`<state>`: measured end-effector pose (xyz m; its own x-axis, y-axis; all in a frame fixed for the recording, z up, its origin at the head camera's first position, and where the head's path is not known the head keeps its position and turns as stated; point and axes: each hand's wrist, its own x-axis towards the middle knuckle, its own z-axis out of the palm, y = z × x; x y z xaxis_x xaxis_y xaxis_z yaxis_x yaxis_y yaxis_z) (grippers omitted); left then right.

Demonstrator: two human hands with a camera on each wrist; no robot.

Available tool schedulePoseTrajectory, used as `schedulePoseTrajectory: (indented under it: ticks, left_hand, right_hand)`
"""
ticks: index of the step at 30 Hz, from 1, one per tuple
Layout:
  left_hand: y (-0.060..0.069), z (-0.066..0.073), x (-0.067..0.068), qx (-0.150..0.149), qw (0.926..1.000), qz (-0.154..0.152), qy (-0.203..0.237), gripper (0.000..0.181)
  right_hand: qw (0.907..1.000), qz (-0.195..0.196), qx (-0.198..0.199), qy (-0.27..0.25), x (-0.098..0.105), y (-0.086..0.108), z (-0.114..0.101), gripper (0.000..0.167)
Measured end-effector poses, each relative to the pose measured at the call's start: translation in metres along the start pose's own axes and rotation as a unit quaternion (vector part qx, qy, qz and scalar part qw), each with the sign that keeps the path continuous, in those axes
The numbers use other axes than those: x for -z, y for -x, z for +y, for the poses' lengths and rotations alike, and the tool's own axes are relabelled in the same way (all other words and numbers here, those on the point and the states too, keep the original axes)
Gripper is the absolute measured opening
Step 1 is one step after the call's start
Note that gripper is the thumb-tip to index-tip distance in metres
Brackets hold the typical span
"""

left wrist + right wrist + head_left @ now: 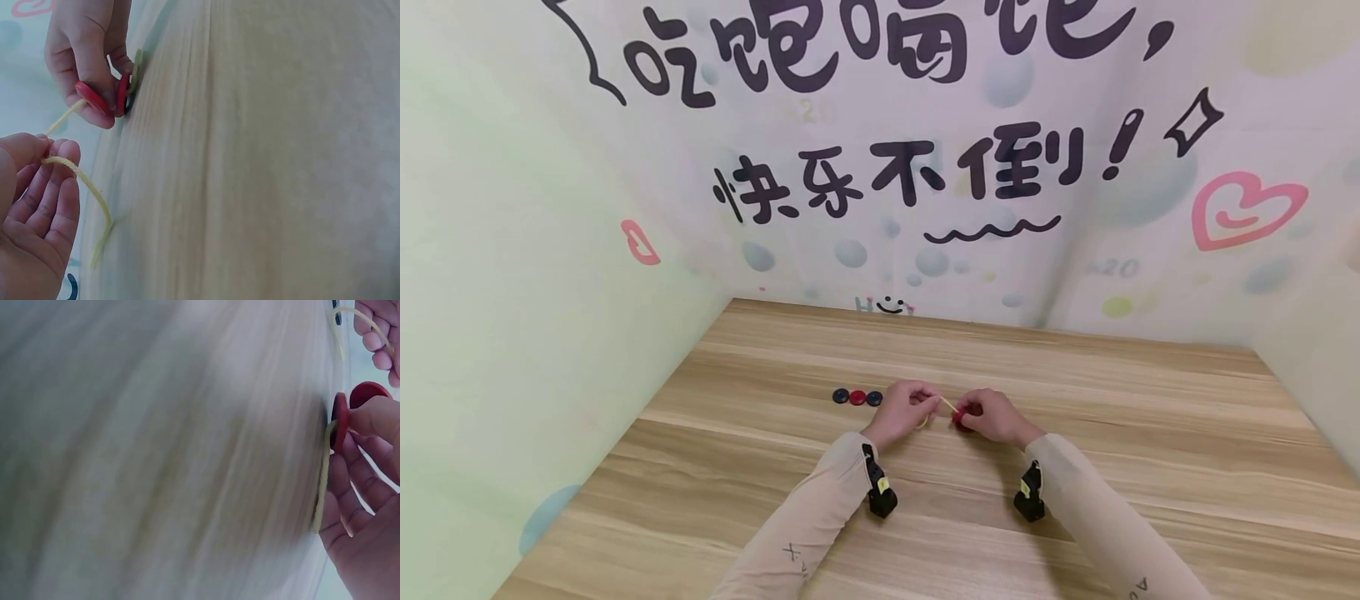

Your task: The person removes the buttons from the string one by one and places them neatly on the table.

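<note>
My left hand [904, 410] pinches a yellow cord [92, 187] between thumb and fingertips, and its loose end curves down below them. From there the cord runs taut to a red button-like disc [94, 99] that my right hand [998, 418] pinches. A second red disc [339, 422] sits beside the first, near the table, with another length of yellow cord [322, 487] trailing from it. Fingers partly cover both discs, so their holes are hidden. Left of my left hand, a row holds a dark disc [841, 396], a red disc [857, 397] and another dark disc [875, 398].
The wood-grain table [760, 500] reaches back to a printed cloth wall [865, 275] with lettering. A pale side wall [512, 333] borders the left. Each wrist carries a black camera mount, the left one [880, 492] and the right one [1030, 496].
</note>
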<state>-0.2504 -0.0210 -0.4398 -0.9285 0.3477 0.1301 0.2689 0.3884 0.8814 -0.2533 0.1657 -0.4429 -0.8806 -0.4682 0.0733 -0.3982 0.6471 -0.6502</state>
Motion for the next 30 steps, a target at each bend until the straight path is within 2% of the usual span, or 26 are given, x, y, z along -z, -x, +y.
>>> schedulePoseTrajectory:
  ticks: [7,15,24,30]
  left_hand:
    - [0.0015,-0.0021,0.0001,0.001,1.0000,0.000,-0.005,0.013]
    - [0.0018,-0.0039,-0.0004,0.011,0.9999,0.001,-0.012,0.013]
    - [0.0018,-0.0030,0.0004,0.016,0.9996,0.008,-0.023,0.013]
    - [0.0009,-0.0013,-0.0008,0.016,0.9995,0.015,-0.022,0.013]
  right_hand:
    - [0.9997,0.019,-0.008,-0.010,-0.0001,0.0014,0.0009,0.013]
    - [0.9963,0.041,-0.024,-0.071,-0.0024,0.0017,0.0039,0.015]
    - [0.9941,0.085,-0.030,-0.060,-0.0033,0.0030,0.0029,0.012]
    - [0.9954,0.077,-0.020,-0.054,-0.0020,0.0031,0.0023,0.005]
